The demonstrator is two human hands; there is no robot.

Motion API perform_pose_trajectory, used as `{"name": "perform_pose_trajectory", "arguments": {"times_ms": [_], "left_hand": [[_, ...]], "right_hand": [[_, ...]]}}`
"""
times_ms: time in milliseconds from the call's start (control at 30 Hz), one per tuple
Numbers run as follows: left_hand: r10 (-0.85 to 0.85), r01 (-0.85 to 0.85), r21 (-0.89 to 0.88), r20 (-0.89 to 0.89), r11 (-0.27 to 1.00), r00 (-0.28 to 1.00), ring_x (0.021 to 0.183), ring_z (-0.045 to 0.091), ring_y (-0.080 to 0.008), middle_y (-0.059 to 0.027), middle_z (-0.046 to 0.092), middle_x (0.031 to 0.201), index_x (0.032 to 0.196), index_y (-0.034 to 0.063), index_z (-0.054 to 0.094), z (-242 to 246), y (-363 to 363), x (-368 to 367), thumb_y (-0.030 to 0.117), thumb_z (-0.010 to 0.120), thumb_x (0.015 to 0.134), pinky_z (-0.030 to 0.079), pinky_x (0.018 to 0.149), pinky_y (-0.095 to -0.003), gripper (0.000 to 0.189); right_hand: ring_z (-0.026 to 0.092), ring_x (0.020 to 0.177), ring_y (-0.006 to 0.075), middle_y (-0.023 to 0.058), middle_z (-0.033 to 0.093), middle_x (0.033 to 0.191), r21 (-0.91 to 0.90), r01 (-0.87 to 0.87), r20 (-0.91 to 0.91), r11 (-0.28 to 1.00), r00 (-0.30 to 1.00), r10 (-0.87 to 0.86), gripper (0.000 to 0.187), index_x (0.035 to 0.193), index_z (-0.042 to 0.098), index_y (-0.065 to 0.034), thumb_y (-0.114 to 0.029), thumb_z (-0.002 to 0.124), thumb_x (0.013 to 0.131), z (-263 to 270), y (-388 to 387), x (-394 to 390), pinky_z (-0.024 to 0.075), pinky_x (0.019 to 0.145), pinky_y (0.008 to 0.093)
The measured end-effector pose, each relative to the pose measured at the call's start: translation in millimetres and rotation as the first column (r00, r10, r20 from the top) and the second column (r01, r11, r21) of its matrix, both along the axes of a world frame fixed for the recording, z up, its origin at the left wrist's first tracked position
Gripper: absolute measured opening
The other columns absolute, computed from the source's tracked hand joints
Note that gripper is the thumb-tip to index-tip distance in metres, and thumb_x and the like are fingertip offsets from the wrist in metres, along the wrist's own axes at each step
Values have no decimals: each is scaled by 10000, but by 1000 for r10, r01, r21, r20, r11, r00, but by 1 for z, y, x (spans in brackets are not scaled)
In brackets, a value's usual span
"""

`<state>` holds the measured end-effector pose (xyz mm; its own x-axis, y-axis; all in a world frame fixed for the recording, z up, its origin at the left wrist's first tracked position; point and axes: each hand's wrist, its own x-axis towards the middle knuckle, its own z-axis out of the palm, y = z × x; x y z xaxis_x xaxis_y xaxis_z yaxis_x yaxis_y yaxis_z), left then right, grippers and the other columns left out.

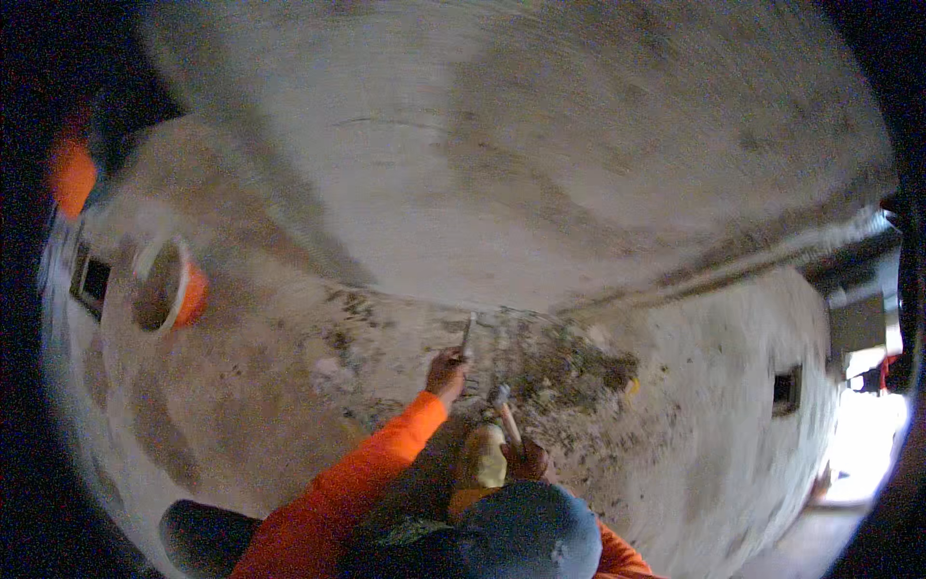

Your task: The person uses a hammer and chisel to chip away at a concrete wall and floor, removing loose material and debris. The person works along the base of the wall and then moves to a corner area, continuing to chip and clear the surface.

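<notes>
My left hand (448, 376), at the end of an orange sleeve, grips a slim metal chisel (470, 333). The chisel's far end points at the line where the floor meets the pale plastered wall (412, 210); whether it touches is too blurred to tell. Nearer to my body, my right hand (528, 459) is closed around the wooden handle of a hammer (511, 423). The hammer's metal head lies below and to the right of my left hand, apart from the chisel. Dark broken rubble (571, 362) lies along the wall base, right of the chisel.
An orange and white bucket (189, 293) stands on the floor at left. A light-coloured boot (483, 456) and my bent knee (535, 532) are close below my hands. Dark square openings (787, 391) show at both sides. A bright doorway (868, 441) is at far right.
</notes>
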<state>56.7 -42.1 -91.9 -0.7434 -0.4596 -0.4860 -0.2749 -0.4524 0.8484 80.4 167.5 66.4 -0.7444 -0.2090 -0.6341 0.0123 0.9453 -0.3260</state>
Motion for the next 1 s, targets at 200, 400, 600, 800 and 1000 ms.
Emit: {"name": "perform_pose_trajectory", "arguments": {"times_ms": [200, 400, 600, 800, 1000], "left_hand": [[228, -299, 318, 242, 900, 943, 409, 370, -95, 63, 415, 553, 781, 168, 627, 69, -31, 32, 308, 675, 759, 332, 387, -292, 150], [416, -498, 287, 301, 818, 858, 389, 349, -100, 39, 380, 528, 783, 153, 617, 51, -71, 57, 438, 629, 805, 313, 358, -290, 286], [425, -415, 401, 67, 817, 903, 395, 374, -103, 23, 406, 541, 1085, 130, 617, 36, -91, 51, 304, 405, 970, 293, 351, -286, 297], [401, -344, 456, -32, 821, 916, 387, 350, -98, 21, 405, 548, 1137, 162, 540, 54, -89, 30, 278, 404, 974, 303, 345, -289, 241], [399, -377, 426, 41, 822, 916, 399, 372, -122, 0, 418, 583, 1060, 161, 527, 69, -66, 6, 315, 418, 964, 330, 353, -292, 212]], "right_hand": [[620, 664, 331, 194, 623, 729, -58, -160, 17, 985, 987, 161, 413, 833, 635, -68, -480, 636, 804, -12, -22, 24, 448, 572, 448], [618, 657, 330, 192, 621, 719, -45, -259, -29, 965, 966, 258, 415, 824, 636, -68, -483, 636, 802, -1, -55, 41, 446, 568, 449], [615, 650, 330, 189, 619, 710, -34, -298, -53, 954, 954, 296, 418, 815, 636, -69, -486, 636, 800, 9, -81, 57, 444, 564, 450], [613, 643, 329, 187, 616, 700, -52, -307, -56, 950, 951, 304, 421, 805, 637, -69, -490, 636, 798, 12, -91, 62, 443, 561, 451], [611, 636, 329, 185, 614, 691, -93, -303, -62, 949, 953, 298, 424, 796, 638, -69, -493, 636, 796, 14, -89, 61, 441, 557, 452]]}}
